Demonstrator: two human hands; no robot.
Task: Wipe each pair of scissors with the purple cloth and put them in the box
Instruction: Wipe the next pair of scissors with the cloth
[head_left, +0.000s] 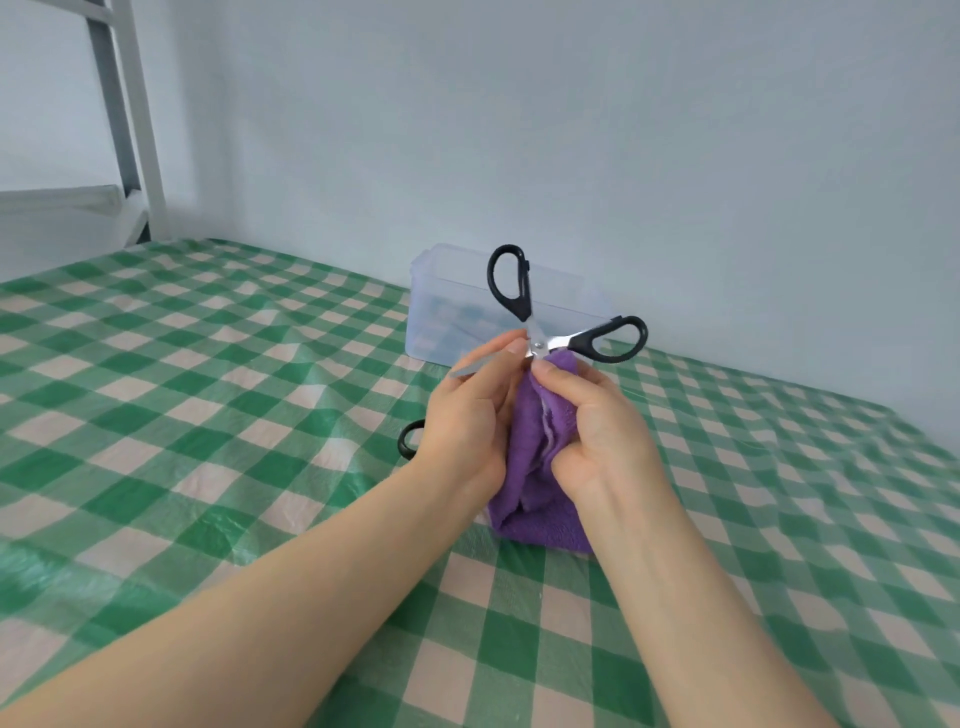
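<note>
Black-handled scissors (540, 332) are held up over the table, spread wide, handles pointing up and to the right. My left hand (467, 410) pinches one blade near the pivot; that blade's tip shows at its left. My right hand (597, 426) grips the purple cloth (540, 493), wrapped around the other blade, which is hidden. The cloth hangs down to the table. Behind stands the clear plastic box (441, 317), open on top. A black handle loop of another pair of scissors (410, 439) peeks out from behind my left wrist.
The table wears a green and white checked cloth (208, 415) and stands against a pale wall. A white metal frame (130, 130) rises at the far left beyond the table's edge.
</note>
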